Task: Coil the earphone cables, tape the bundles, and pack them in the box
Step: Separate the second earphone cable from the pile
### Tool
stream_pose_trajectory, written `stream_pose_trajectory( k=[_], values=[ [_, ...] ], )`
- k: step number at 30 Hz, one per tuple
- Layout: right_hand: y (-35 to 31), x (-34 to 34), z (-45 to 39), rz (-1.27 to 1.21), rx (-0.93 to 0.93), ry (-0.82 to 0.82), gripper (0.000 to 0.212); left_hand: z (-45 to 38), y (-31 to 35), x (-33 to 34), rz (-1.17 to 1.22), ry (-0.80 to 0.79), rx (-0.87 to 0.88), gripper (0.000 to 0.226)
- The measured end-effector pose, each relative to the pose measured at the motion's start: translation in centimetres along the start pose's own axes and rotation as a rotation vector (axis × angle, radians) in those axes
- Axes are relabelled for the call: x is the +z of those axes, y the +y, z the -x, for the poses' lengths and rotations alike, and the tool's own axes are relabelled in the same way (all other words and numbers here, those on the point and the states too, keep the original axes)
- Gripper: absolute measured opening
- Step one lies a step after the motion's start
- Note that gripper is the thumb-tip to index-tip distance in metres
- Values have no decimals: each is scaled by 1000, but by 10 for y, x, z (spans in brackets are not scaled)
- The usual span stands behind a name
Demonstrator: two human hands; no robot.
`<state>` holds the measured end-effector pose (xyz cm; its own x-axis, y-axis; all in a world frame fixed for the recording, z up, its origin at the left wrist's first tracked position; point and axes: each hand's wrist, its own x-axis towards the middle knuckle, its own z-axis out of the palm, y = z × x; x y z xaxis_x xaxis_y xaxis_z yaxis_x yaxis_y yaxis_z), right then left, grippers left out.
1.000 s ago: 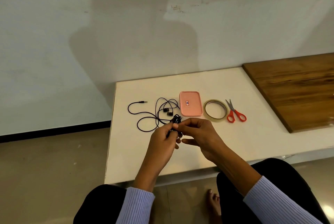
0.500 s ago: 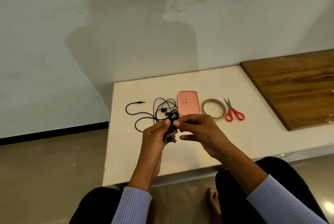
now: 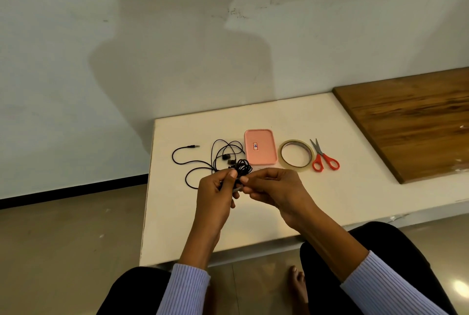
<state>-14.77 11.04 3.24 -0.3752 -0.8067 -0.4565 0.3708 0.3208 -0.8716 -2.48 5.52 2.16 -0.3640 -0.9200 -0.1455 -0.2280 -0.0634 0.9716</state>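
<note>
Little has shifted: left hand (image 3: pixel 215 196) and right hand (image 3: pixel 275 191) still pinch the coiled earphone cable (image 3: pixel 243 168).

Blk earphone coil (image 3: pixel 243 167) held; pink box (image 3: pixel 260 147) shut.

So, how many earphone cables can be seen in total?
2. One coiled earphone bundle is held between the left hand and the right hand. One loose earphone cable lies on the white table, left of the pink box. More may be hidden.
</note>
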Motion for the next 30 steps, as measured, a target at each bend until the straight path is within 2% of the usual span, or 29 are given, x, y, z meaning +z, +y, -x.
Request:
stream_pose_trajectory(
  k=[2,5,10,15,19,22,24,27,30],
  values=[
    [-4,-3,-2,2,55,-13,21,1,2,-2,5,-1,-6,26],
    [-7,-7,-4,56,145,-139,17,2,5,-5,78,-56,-66,25],
    [-7,-10,-6,54,173,-300,15,3,9,-11,240,-139,-165,24],
    [-6,-9,-8,-54,157,-425,31,8,16,-13,253,-238,-119,24],
    [-6,-10,-7,-119,170,-568,12,10,21,-16,356,-329,-156,30],
    [-4,-9,-8,-99,130,-553,9,10,21,-20,423,-362,-222,22],
    [-2,-7,-9,-62,114,-493,9,8,19,-22,408,-346,-275,25],
    [1,-6,-11,9,114,-373,16,6,13,-21,320,-265,-352,30],
    [4,-5,-11,43,112,-304,8,5,9,-18,220,-128,-377,34]
  ],
)
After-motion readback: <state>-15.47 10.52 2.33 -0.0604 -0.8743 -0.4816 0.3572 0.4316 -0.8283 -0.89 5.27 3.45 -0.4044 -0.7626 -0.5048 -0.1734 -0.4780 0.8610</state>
